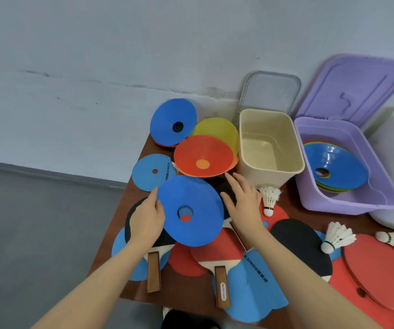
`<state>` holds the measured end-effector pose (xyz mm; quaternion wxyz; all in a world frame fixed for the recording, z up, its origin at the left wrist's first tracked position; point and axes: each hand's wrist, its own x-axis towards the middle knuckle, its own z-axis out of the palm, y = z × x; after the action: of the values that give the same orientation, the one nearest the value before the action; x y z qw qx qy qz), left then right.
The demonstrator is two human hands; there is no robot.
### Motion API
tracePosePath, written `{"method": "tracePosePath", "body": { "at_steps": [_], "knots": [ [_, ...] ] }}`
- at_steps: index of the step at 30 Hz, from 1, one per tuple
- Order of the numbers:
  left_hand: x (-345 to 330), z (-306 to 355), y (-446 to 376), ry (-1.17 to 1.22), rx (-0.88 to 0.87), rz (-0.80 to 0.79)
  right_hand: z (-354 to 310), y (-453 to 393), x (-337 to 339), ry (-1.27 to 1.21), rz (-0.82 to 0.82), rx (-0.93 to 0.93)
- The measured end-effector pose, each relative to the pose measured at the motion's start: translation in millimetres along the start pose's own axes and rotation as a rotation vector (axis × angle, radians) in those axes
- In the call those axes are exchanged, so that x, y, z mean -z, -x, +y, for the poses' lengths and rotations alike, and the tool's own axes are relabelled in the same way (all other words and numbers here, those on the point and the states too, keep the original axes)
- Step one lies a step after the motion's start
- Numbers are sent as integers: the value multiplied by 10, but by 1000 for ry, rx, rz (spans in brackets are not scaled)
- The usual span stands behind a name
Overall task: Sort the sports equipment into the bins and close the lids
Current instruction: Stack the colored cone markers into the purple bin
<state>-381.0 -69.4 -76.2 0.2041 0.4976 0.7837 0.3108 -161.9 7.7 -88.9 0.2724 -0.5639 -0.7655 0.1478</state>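
Blue cone [191,210] — flat, round, hole in its middle.

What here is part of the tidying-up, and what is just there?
Part of the job: blue cone held by the left hand and right hand, orange cone, paddles, shuttlecocks, beige bin, purple bin, lids.

Just there: table, wall, floor.
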Motion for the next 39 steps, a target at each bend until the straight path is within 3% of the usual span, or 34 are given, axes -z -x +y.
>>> {"method": "tracePosePath", "body": {
  "at_steps": [4,9,18,25,31,34,39],
  "knots": [
    [113,-84,-109,4,59,24,-184,-365,-128,146,-52,122],
    [173,-107,-224,59,87,11,-248,-633,-299,211,-134,137],
    [154,-95,-329,52,44,-39,-362,-263,-275,-27,119,214],
    [147,-178,-417,-73,37,-88,-405,-172,-105,-1,285,216],
    [100,-123,-415,24,-5,-70,-580,-288,111,-43,370,236],
    [78,-125,-387,156,-8,-93,-644,-218,99,-81,292,325],
    [95,-190,-348,306,102,-131,-637,43,-28,-176,-89,364]
  ]
}}
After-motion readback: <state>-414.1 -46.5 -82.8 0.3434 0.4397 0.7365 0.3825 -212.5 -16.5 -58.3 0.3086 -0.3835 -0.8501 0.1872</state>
